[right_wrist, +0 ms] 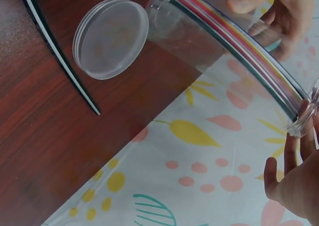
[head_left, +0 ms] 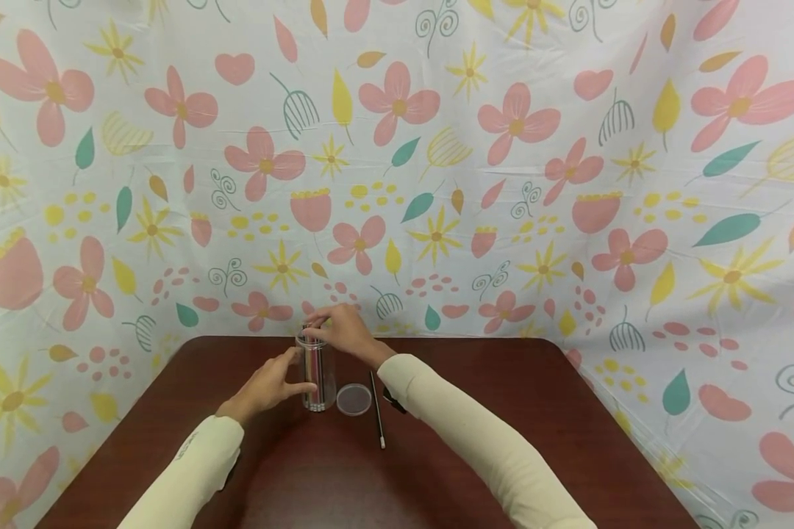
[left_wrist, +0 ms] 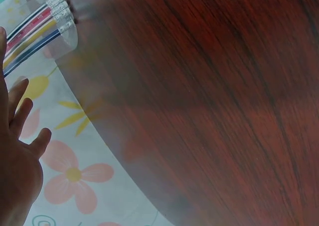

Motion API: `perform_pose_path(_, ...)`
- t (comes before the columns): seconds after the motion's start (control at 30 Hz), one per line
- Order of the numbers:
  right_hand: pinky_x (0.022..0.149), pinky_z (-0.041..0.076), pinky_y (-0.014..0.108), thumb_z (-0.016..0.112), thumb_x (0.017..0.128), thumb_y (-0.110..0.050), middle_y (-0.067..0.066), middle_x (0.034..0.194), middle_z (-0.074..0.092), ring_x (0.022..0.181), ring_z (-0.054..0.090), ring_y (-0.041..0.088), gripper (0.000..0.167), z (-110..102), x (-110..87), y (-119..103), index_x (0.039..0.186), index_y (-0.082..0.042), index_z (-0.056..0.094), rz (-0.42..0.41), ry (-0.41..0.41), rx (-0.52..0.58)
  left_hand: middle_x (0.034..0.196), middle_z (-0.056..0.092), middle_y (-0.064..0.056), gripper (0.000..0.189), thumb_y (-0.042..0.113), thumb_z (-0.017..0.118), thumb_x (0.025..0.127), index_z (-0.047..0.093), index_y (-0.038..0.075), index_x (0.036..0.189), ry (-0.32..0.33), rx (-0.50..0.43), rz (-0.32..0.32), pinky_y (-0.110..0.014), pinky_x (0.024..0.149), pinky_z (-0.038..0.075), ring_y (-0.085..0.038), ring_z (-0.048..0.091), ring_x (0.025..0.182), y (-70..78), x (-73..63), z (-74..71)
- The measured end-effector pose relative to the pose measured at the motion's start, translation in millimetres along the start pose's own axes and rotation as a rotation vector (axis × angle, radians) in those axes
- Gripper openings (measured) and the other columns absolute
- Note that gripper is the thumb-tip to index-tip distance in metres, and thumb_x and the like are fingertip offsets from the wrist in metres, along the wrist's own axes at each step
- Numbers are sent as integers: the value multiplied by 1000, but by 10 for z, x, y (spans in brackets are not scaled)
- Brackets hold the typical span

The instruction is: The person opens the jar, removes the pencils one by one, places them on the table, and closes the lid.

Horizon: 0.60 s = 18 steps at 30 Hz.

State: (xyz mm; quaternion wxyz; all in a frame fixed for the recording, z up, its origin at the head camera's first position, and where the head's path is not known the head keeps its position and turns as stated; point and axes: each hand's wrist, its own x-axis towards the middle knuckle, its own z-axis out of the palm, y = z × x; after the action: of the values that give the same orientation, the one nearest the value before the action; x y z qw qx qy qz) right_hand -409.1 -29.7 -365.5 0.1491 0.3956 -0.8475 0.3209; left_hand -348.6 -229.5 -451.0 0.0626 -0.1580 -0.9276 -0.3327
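Note:
A clear jar [head_left: 329, 378] stands near the table's far edge, with several colored pencils [head_left: 314, 375] upright inside, white-tipped ends at the bottom. My left hand [head_left: 267, 386] holds the jar from the left, its thumb across the front. In the right wrist view, that hand's thumb [right_wrist: 246, 0] lies along the jar's side. My right hand [head_left: 344, 332] is over the mouth, thumb and fingers pinching the pencils' upper ends. Right-hand fingers [right_wrist: 291, 153] reach the jar's rim in the right wrist view. The left wrist view shows the pencils' metallic ends [left_wrist: 62, 11] at the jar's base.
A round clear lid [head_left: 353, 400] lies just right of the jar. Beyond it rests a single black pencil [head_left: 378, 415] with a white end, beside the right sleeve [head_left: 463, 422]. A floral curtain [head_left: 397, 184] hangs behind the dark wooden table [head_left: 317, 485].

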Motion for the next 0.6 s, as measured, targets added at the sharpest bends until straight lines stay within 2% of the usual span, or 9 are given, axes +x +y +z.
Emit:
perform_pose_path(0.07, 50, 38, 25, 80, 94, -24, 2, 93, 80, 65, 66, 10, 21, 17, 9, 11, 111, -11, 81, -7, -6, 16, 145, 57, -22, 87, 45, 82, 90, 40, 2, 153, -1, 3, -3, -63, 105, 46, -42, 53, 136, 2, 0, -1)
perform_pose_path(0.13, 47, 31, 19, 80, 94, -23, 2, 92, 80, 63, 66, 11, 19, 26, 13, 16, 109, -12, 82, -11, -2, 14, 145, 57, -22, 87, 45, 81, 90, 40, 2, 153, -1, 2, -4, -63, 106, 45, -42, 53, 136, 7, 2, -5)
perform_pose_path(0.2, 47, 29, 18, 80, 94, -23, 2, 92, 80, 64, 67, 13, 17, 30, 13, 19, 107, -13, 82, -5, 3, 21, 145, 57, -22, 86, 44, 81, 90, 41, 2, 153, 0, 3, -1, -63, 106, 45, -42, 53, 136, 10, 3, -7)
perform_pose_path(0.33, 55, 39, 16, 80, 94, -21, 3, 94, 80, 80, 73, 15, 14, 30, 10, 15, 105, -13, 81, 0, 7, 37, 145, 58, -22, 85, 45, 82, 90, 42, 2, 152, 3, 8, 10, -63, 106, 45, -41, 54, 135, 10, 5, -11)
perform_pose_path(0.43, 65, 48, 16, 80, 94, -20, 2, 95, 80, 84, 74, 14, 12, 36, 12, 11, 104, -13, 81, 1, 7, 33, 144, 58, -22, 85, 45, 81, 90, 42, 1, 151, 2, 18, 19, -63, 105, 45, -41, 55, 135, -4, 7, -9)
perform_pose_path(0.6, 74, 54, 18, 80, 94, -20, 1, 96, 80, 87, 74, 11, 10, 60, 7, 13, 102, -14, 80, 10, 0, 24, 144, 59, -21, 84, 43, 83, 89, 43, 2, 151, -5, 11, 21, -62, 105, 46, -40, 55, 134, -24, 10, 7)
